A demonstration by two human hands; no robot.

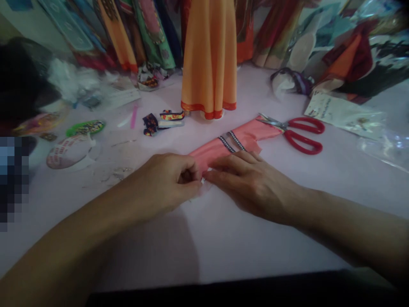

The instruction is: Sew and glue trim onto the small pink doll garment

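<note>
A narrow piece of pink cloth with two dark trim bands lies slantwise on the pale table. My left hand is curled at the cloth's near end, fingertips pinched on its edge. My right hand rests flat on the same end, fingers stretched toward the left hand and pressing the cloth down. Red-handled scissors lie on the cloth's far end, blades pointing left.
An orange doll-sized dress stands upright behind the cloth. Ribbon scraps lie left of it. A round tape roll and a green oval item sit at left. Plastic packets and hanging fabrics fill the back.
</note>
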